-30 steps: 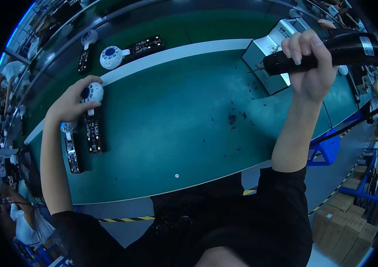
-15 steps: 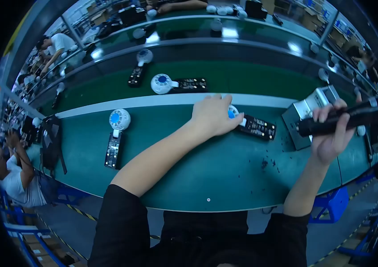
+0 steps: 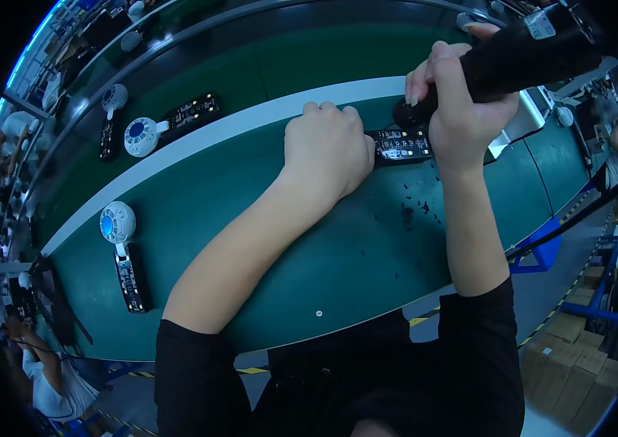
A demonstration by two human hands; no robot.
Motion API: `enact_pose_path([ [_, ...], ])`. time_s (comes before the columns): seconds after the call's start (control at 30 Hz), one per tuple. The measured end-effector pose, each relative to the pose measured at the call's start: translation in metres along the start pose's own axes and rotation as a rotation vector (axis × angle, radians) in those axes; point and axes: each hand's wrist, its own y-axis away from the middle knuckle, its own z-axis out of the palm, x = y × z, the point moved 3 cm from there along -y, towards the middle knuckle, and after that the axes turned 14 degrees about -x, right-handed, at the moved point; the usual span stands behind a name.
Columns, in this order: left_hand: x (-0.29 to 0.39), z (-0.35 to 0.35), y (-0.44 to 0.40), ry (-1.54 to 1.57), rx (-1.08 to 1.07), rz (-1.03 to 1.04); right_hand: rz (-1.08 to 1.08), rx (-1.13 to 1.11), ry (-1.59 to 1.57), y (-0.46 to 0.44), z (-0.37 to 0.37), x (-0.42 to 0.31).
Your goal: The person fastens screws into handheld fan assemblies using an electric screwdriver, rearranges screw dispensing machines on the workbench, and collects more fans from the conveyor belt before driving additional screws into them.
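My left hand [image 3: 327, 149] is closed over the near end of a device with a black circuit-board body [image 3: 402, 146]; the device's round white head is hidden under the hand. Raised beside it, my right hand [image 3: 462, 109] wraps round a thick black electric screwdriver [image 3: 527, 58]. The screwdriver's front end hangs over the far edge of the board; whether it touches cannot be made out. A similar device with a white head and blue centre [image 3: 117, 222] lies to the left on the green table [image 3: 272, 284].
Two more such devices, one with a blue-centred head [image 3: 140, 137] and one farther left [image 3: 108, 135], lie beyond the white strip [image 3: 250, 113]. Small dark bits [image 3: 408, 211] are scattered before the board. A metal box [image 3: 526, 120] stands behind my right wrist. Another person [image 3: 54, 386] sits at lower left.
The screwdriver has swung left from beside the metal box to over the board. My left hand still covers the device's head. The view has turned and tilted.
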Motion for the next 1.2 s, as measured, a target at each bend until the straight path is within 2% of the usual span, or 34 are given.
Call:
enact_pose_path([
  [0.1,0.002,0.007,-0.008,-0.002,-0.015,0.014,-0.033,-0.093,0.150,0.009,-0.002,0.015],
  [0.33,0.010,0.013,-0.027,0.005,-0.023,0.025,-0.034,-0.158,0.205,0.016,-0.013,0.033],
  [0.5,0.019,0.017,-0.041,0.012,-0.050,-0.006,-0.044,-0.227,-0.037,0.012,-0.023,0.050],
  [0.6,0.026,0.020,-0.049,0.012,-0.076,-0.020,-0.014,-0.262,-0.052,0.011,-0.032,0.057],
  [0.83,0.039,0.024,-0.062,0.012,-0.023,-0.017,-0.002,-0.148,0.034,0.012,-0.053,0.055],
  [0.97,0.039,0.020,-0.066,-0.017,0.015,-0.037,-0.128,-0.062,0.004,0.002,-0.115,0.025],
  [1.03,0.035,0.022,-0.073,-0.023,0.016,-0.031,-0.148,-0.006,0.089,-0.004,-0.149,0.016],
  [1.2,0.037,0.024,-0.081,-0.020,-0.033,-0.005,0.053,0.052,0.553,0.004,-0.174,0.014],
])
